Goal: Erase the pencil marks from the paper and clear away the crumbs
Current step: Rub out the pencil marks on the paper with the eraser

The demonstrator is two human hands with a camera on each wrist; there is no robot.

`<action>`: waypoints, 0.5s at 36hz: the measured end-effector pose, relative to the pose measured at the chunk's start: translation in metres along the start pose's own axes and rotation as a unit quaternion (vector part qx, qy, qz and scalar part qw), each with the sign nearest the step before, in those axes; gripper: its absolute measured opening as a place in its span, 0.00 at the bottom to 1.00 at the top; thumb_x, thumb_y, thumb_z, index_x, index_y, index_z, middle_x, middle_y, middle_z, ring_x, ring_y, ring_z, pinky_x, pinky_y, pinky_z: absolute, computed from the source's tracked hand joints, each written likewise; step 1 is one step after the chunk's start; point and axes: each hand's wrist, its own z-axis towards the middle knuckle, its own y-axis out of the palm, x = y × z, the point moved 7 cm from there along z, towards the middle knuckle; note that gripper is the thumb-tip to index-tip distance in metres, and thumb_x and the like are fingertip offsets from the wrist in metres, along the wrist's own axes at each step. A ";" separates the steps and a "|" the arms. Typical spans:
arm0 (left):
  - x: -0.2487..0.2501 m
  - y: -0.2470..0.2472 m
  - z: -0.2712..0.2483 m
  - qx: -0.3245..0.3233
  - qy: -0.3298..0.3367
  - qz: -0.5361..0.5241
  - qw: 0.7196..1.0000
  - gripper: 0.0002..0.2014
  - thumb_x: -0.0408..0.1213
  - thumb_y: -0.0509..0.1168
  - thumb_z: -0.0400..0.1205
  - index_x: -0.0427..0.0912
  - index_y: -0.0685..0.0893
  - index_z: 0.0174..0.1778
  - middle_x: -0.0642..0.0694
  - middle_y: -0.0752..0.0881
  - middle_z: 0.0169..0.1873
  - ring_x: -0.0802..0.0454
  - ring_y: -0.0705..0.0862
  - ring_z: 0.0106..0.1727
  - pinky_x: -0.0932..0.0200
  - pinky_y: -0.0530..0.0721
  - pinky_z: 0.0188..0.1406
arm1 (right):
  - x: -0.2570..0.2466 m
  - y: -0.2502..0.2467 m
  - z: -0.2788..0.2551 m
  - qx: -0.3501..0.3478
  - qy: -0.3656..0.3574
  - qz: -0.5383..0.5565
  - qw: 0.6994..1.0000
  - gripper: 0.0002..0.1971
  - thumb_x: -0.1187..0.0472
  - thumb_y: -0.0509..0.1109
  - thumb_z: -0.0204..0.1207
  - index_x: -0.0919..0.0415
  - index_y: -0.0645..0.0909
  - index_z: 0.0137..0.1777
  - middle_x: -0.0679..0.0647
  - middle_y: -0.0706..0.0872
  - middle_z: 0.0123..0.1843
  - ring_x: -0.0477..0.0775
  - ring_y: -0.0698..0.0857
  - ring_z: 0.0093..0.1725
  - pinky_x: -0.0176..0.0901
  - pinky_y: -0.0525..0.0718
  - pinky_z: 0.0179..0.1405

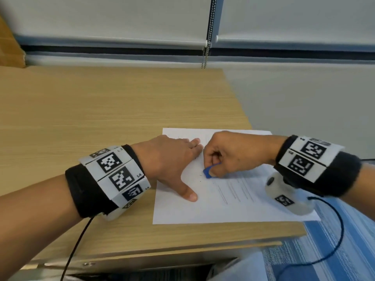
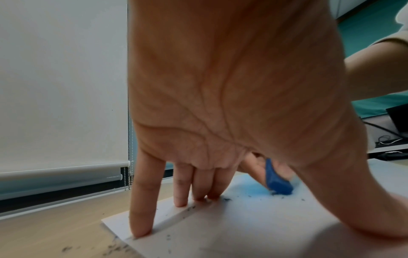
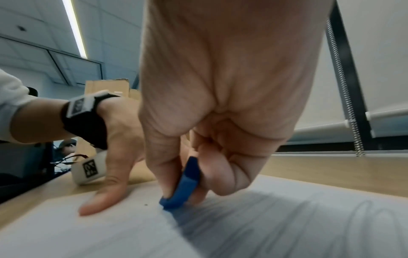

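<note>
A white sheet of paper (image 1: 233, 207) lies on the wooden desk near its right front corner, with faint pencil lines (image 1: 233, 191) on its middle. My left hand (image 1: 174, 159) lies flat on the sheet's left part, fingers straight and thumb spread, pressing it down. My right hand (image 1: 227, 157) pinches a blue eraser (image 1: 209, 171) between thumb and fingers, its lower end touching the paper. In the left wrist view dark crumbs (image 2: 227, 199) are scattered on the paper (image 2: 243, 227) near my fingertips (image 2: 141, 232) and the eraser (image 2: 278, 183). The right wrist view shows the eraser (image 3: 183, 188) on the paper (image 3: 110, 235).
The wooden desk (image 1: 101, 110) extends far to the left and back. Its right edge (image 1: 239, 102) runs close beside the paper, with blue carpet (image 1: 345, 250) below. More crumbs (image 2: 110, 247) lie on the desk beside the paper's corner. A window blind (image 1: 121, 17) is behind the desk.
</note>
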 end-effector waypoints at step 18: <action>0.003 0.001 -0.005 -0.047 -0.025 0.019 0.998 0.62 0.75 0.63 0.69 0.44 0.35 0.85 0.52 0.38 0.85 0.53 0.49 0.85 0.47 0.69 0.76 | 0.042 -0.032 0.025 0.075 0.064 0.037 0.994 0.05 0.61 0.75 0.74 0.62 0.85 0.43 0.59 0.87 0.36 0.44 0.78 0.22 0.36 0.79 0.22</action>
